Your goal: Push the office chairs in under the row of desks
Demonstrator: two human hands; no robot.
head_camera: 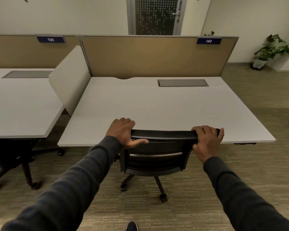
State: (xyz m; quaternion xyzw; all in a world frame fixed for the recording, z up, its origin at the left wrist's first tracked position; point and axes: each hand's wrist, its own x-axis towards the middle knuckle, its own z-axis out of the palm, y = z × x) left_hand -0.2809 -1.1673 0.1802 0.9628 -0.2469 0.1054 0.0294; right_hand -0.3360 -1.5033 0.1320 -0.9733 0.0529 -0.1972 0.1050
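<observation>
A black mesh-backed office chair stands at the front edge of the white desk labelled 140, its backrest top level with the desk edge and its seat hidden beneath the desk. My left hand grips the left end of the backrest's top rail. My right hand grips the right end. A second black chair sits partly under the neighbouring desk labelled 139 at the left.
A tan partition backs both desks, and a white divider panel stands between them. Potted plants stand by the far right wall. Carpeted floor spreads to the right. A glass door lies behind the partition.
</observation>
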